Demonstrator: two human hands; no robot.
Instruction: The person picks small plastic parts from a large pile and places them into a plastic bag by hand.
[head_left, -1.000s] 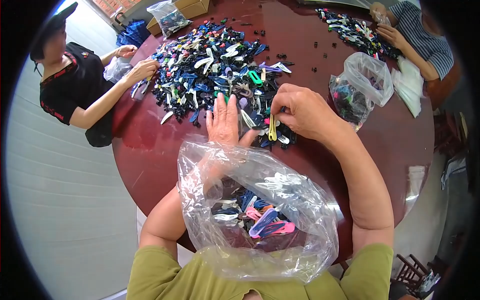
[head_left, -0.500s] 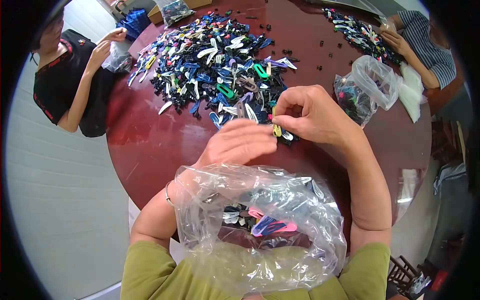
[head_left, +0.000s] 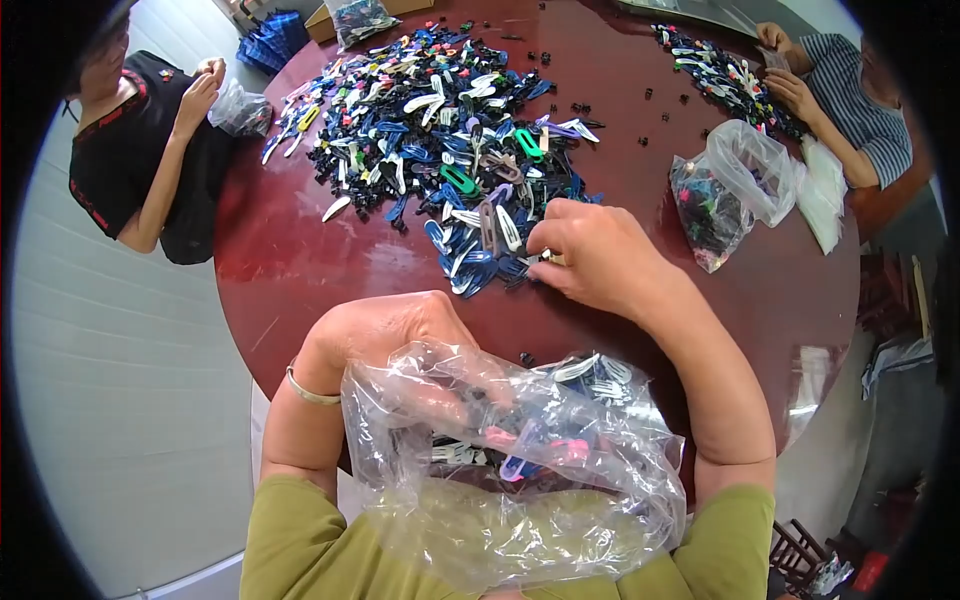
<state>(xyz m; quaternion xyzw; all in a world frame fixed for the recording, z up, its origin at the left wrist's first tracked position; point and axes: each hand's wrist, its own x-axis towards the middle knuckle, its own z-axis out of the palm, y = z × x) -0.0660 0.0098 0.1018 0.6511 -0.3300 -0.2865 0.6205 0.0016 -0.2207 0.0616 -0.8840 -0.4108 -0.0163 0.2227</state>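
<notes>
A large heap of snap hair clips [head_left: 400, 130] in blue, white, black and green covers the far middle of the round table. At its near edge, my right hand [head_left: 600, 255] has thumb and forefinger pinched on a pale hair clip, mostly hidden by the fingers. My left hand [head_left: 390, 325] bends down into the mouth of a clear plastic bag [head_left: 540, 540] in front of my body. Its fingers show only blurrily through the plastic, so what they hold is hidden. Pink, purple and white clips [head_left: 515, 465] lie in the bag.
A person in black [head_left: 140, 150] sits at the left beside a small filled bag [head_left: 240, 108]. Another person in a striped shirt [head_left: 850, 100] handles a second clip pile [head_left: 720, 75] at the right. An open plastic bag [head_left: 710, 210] stands on the table [head_left: 300, 320] near them.
My left hand has moved from the heap back and down into the bag's mouth. My right hand has shifted slightly left and down. The yellow clip near my fingers is out of sight.
</notes>
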